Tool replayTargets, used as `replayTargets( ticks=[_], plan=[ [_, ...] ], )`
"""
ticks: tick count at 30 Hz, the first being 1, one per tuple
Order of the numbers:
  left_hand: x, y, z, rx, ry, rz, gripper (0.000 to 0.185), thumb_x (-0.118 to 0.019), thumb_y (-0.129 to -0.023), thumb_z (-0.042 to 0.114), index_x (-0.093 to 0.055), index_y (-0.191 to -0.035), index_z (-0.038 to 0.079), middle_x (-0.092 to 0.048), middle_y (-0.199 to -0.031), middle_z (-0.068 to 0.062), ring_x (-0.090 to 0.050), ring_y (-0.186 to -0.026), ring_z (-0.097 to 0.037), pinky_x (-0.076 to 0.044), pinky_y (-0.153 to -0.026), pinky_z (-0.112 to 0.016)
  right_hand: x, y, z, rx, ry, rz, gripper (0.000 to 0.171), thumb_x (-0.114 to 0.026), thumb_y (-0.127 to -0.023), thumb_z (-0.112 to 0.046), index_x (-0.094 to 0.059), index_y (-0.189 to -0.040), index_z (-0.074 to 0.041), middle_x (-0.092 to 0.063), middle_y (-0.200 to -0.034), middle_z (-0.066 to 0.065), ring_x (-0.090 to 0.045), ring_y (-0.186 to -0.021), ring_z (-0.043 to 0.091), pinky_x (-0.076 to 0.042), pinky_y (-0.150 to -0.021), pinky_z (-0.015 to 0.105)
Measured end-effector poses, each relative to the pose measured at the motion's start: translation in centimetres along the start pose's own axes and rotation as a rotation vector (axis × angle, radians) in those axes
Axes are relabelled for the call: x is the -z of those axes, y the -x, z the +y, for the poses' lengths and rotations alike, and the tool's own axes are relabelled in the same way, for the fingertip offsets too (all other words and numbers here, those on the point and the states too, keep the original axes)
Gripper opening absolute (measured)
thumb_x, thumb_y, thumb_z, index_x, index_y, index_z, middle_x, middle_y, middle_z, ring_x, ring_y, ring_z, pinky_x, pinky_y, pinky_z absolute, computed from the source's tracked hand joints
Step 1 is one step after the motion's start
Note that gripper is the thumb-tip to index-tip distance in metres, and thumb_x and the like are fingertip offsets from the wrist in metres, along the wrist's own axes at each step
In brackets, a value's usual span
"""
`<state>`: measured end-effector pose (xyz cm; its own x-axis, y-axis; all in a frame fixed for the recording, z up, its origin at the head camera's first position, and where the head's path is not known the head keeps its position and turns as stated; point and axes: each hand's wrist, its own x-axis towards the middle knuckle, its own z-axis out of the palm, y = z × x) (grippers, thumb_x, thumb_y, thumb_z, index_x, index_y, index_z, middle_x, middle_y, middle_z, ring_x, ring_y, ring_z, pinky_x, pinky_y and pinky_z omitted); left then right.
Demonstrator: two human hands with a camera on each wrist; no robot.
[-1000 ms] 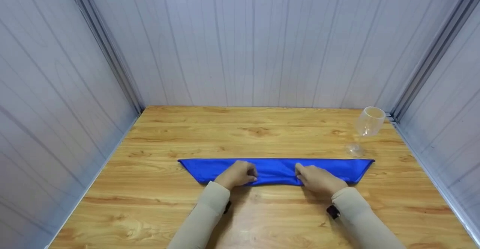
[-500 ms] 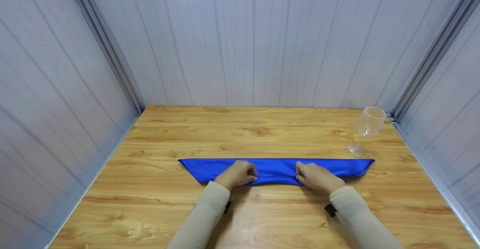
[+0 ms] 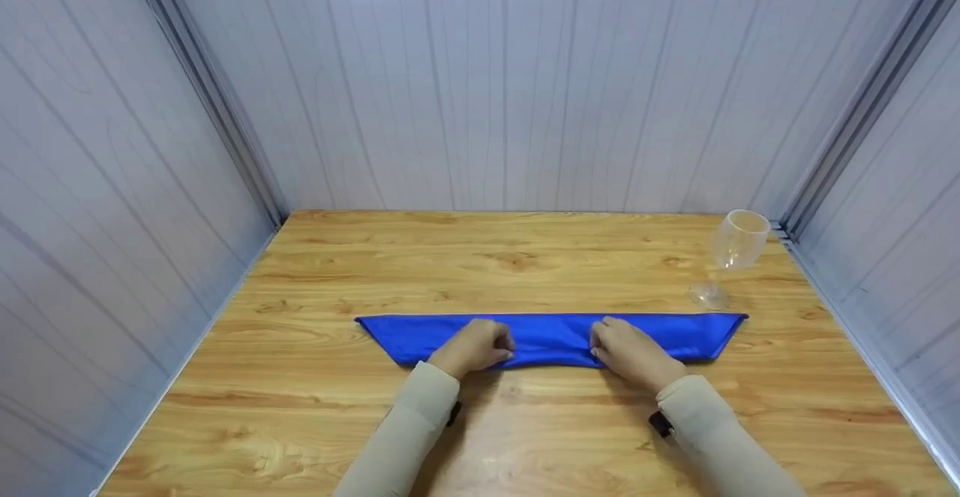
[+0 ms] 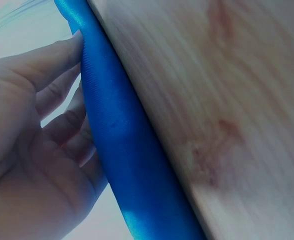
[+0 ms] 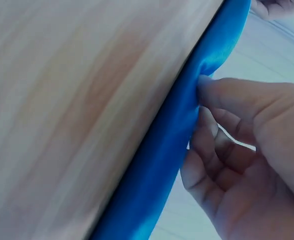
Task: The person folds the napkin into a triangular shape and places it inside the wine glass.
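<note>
While the cloth (image 3: 555,339) lies folded in a long, flat band across the table (image 3: 525,437), both hands hold its near edge, well apart from each other. It is plain blue, longer on the far edge than on the near edge, so its 2 ends slant inward toward the person; shallow creases run between the hands.

The left hand (image 3: 474,347) pinches the near edge to the left of the middle. In the left wrist view its thumb (image 4: 52,62) presses the edge of the cloth, the gap to the fingers narrow, and the fingertips disappear behind the fabric. The right hand (image 3: 636,352) pinches the same edge to the right of the middle, its fingers curled; its thumb (image 5: 237,95) dents the cloth into a small pucker.

Behind the cloth's right end, a clear glass (image 3: 740,241) stands on the table near the far right corner, apart from both hands. Its stem is too faint to make out well.

Pale sleeves (image 3: 405,426) cover the 2 forearms, and a dark device (image 3: 661,424) shows at the right wrist. The table has a wood grain, and 3 pale, streaked walls (image 3: 480,85) rise around its back and sides.
</note>
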<state>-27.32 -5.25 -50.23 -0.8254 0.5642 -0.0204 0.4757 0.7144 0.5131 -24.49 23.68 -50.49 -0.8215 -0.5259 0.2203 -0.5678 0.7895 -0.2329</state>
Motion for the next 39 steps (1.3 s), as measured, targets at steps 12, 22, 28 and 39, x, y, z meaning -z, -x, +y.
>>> replayTargets(
  ticks=[12, 22, 28, 39],
  plan=[
    [-0.3, 0.8, 0.8, -0.166, -0.229, 0.164, 0.009, -0.076, -0.089, 0.008, -0.081, -0.083, 0.012, -0.074, -0.085, 0.002, -0.07, -0.083, -0.014, -0.056, -0.073, -0.027, -0.2, 0.3, -0.5, 0.022, 0.007, 0.009, 0.006, -0.067, -0.092, -0.002, -0.068, -0.088, -0.006, -0.06, -0.084, 0.004, -0.061, -0.079, 0.024, -0.054, -0.069, 0.039],
    [0.2, 1.4, 0.9, -0.102, -0.137, 0.06, 0.021, -0.085, -0.082, 0.022, -0.081, -0.1, 0.011, -0.075, -0.096, 0.001, -0.069, -0.092, -0.014, -0.056, -0.079, -0.027, 0.0, 1.1, -0.3, 0.054, -0.01, -0.015, 0.013, -0.075, -0.089, -0.015, -0.066, -0.091, -0.006, -0.057, -0.088, 0.003, -0.059, -0.081, 0.023, -0.052, -0.072, 0.042],
    [0.1, 1.7, 0.9, -0.11, -0.117, 0.048, 0.02, -0.088, -0.079, 0.02, -0.082, -0.096, 0.011, -0.075, -0.093, 0.002, -0.069, -0.091, -0.012, -0.055, -0.078, -0.027, 0.3, 1.5, -0.5, 0.037, -0.034, -0.074, 0.017, -0.078, -0.088, -0.016, -0.067, -0.094, -0.005, -0.059, -0.091, 0.004, -0.06, -0.084, 0.023, -0.053, -0.074, 0.042],
    [0.0, 2.2, 1.0, -0.131, -0.102, 0.045, 0.019, -0.09, -0.075, 0.019, -0.082, -0.09, 0.012, -0.074, -0.087, 0.004, -0.066, -0.081, -0.007, -0.054, -0.073, -0.024, 0.7, 1.9, -0.8, 0.056, -0.052, -0.102, 0.014, -0.079, -0.085, -0.013, -0.068, -0.091, -0.005, -0.06, -0.088, 0.001, -0.06, -0.081, 0.021, -0.054, -0.072, 0.04]
  ],
)
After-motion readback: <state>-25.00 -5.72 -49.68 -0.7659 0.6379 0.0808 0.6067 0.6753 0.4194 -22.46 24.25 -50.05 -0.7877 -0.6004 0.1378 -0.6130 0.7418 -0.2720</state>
